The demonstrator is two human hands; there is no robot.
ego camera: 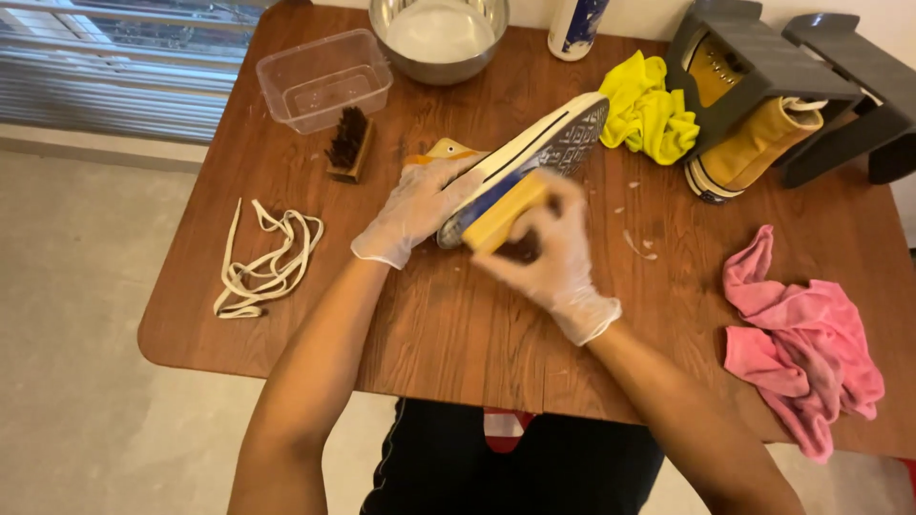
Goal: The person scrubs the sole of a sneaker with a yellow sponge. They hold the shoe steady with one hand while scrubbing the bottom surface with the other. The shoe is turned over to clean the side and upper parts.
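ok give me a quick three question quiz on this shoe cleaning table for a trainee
1. True or false: the left hand steadies the sneaker while the right hand presses a yellow sponge to its sole edge.
2. Which lies nearest the table's left edge? A) pink cloth B) white laces C) yellow cloth
3. Fill in: the wooden brush lies just in front of the clear plastic ____.

Key: 1 true; 2 B; 3 tub.
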